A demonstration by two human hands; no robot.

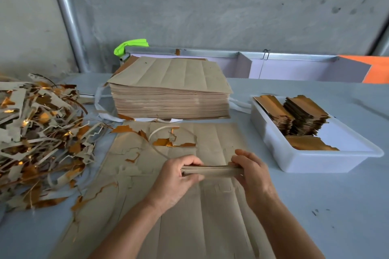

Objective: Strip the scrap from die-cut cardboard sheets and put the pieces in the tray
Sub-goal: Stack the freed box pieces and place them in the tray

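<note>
**Small stack of pieces squared up between both hands**

My left hand (179, 176) grips the left end of a thin stack of die-cut pieces (212, 170) — thumb under, fingers curled over the top. My right hand (250, 172) pinches the right end the same way, so the stack sits edge-on btwn them, roughly level, held just above the sheet.

Under my hands lies a brown cardboard sheet (189, 206), flat on the counter (336, 206), w/ torn holes and loose gold-faced scrap bits (166, 142) near its far edge.

To the right, near my right hand but apart from it, is the white tray (315, 162). Inside: two upright bundles of gold-faced pieces (303, 115) toward the back, plus a flat piece (309, 143) nearer the front.

Beyond the sheet sits a thick stack of uncut sheets (170, 99), brown side up. Far left, a big scrap pile (40, 141) — strips and jagged offcuts, grey and gold. Behind it all, a grey wall (231, 6), a metal rail (210, 52) and smth bright green (130, 46) at its left end.
</note>
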